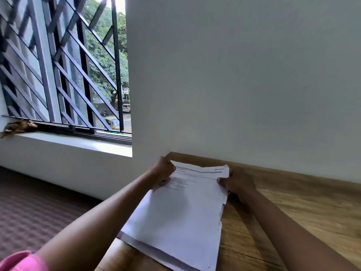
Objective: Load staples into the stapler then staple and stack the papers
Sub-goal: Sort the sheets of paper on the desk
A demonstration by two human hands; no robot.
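A stack of white printed papers [175, 218] lies on the wooden table [283, 208], its far end near the wall. My left hand [163, 170] grips the far left corner of the stack with curled fingers. My right hand [237, 182] holds the far right edge, thumb on top of the top sheet. The sheets are slightly offset from each other along the right and near edges. No stapler or staples show in the view.
A white wall [244, 85] rises right behind the table's far edge. To the left are a barred window [64, 75] and its white sill [68, 141]. The table's left edge drops to a dark patterned floor [35, 212].
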